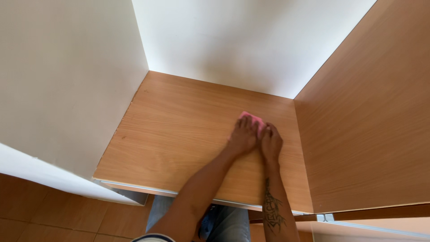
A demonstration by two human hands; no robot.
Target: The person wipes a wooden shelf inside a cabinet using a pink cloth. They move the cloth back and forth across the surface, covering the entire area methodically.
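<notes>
Both hands lay flat on a pink cloth (251, 120), pressing it w/ fingers spread. Left hand (244, 136) & right hand (271, 144) touched on the wooden shelf (179, 130).

A home, by the look of it: the inside of a built-in wardrobe with a wood-laminate shelf (179, 130), a matching side panel (371, 125), plain white walls (242, 40) and a terracotta tiled floor (53, 210) below

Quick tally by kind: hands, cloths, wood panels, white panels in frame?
Hands: 2, the left hand and the right hand, both pressed on the cloth
Pink cloth: 1
Wood panels: 2, the shelf board and the side panel
White panels: 2, the left wall and the back wall
Total: 7
</notes>
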